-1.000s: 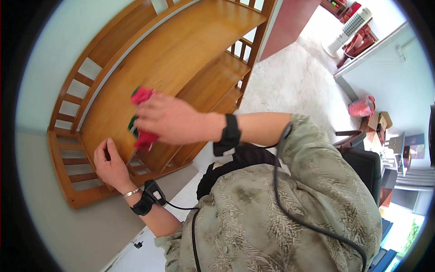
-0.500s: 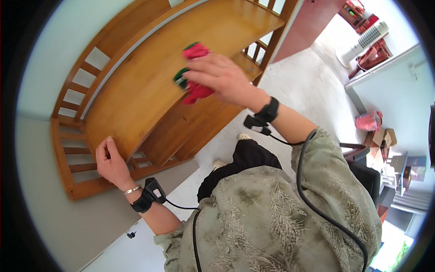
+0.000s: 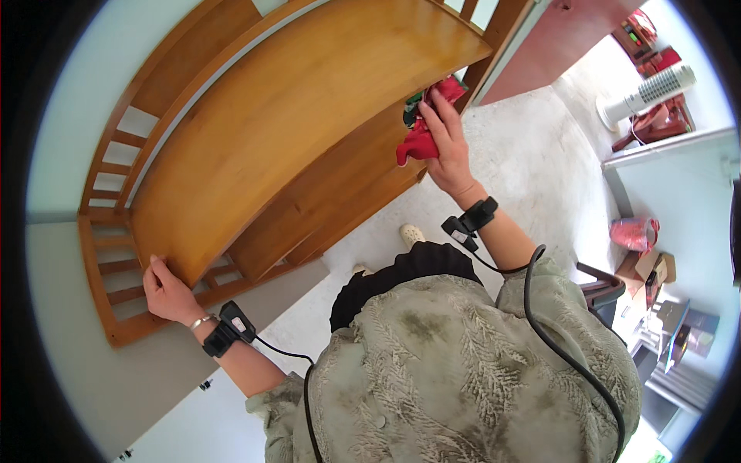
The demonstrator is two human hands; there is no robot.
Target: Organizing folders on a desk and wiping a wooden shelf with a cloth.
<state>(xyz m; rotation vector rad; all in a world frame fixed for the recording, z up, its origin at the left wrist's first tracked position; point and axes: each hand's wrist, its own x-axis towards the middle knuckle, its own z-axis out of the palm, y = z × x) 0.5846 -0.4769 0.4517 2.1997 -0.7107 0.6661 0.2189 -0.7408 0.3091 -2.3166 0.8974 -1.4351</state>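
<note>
A crumpled red cloth [image 3: 421, 143] with dark green patches is in my right hand [image 3: 449, 150], closed around it. This hand is by the front edge of the wooden shelf board [image 3: 278, 116], toward its right end. My left hand [image 3: 171, 297] is at the near left corner of the board, beside the slatted wooden end frame [image 3: 116, 333]. Its fingers are curled together, and what lies under them is hidden. Each wrist wears a black strap with a small cabled box.
Below the upper board is a lower wooden shelf [image 3: 309, 201]. A red door [image 3: 540, 54] stands past the right end. Farther right are a white tower fan [image 3: 648, 96], a pink bag [image 3: 634, 233], cardboard boxes [image 3: 652, 270] and a dark chair [image 3: 602, 289].
My right hand has moved right with the cloth, from over the middle of the board to its front edge near the right end. My left hand stays at the left corner.
</note>
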